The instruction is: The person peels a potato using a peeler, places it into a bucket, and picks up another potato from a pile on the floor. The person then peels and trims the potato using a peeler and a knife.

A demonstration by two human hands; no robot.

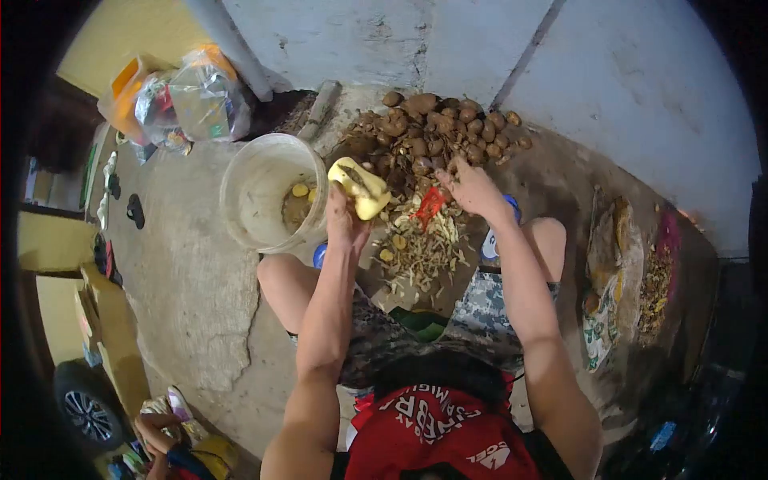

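My left hand (pixel 342 218) is closed around a peeled yellow tuber (pixel 364 188), a brown strip running along its face. It is held just right of the white bucket's (pixel 232 196) rim. My right hand (pixel 474 190) has its fingers apart at the near edge of a heap of brown, round tubers (pixel 424 132); I see nothing in its grip, though its palm is hidden. Left of it lies a red object (pixel 430 206), its kind unclear, on a pile of pale peelings (pixel 420 252). Inside the bucket are a few yellow pieces (pixel 300 190).
Filled plastic bags (pixel 192 100) stand by the wall at upper left. To the right lie an opened sack (pixel 608 280) and scraps (pixel 656 288). Another person's arm (pixel 156 436) shows at lower left, near a car wheel (pixel 88 408). A dark slipper (pixel 135 210) lies left.
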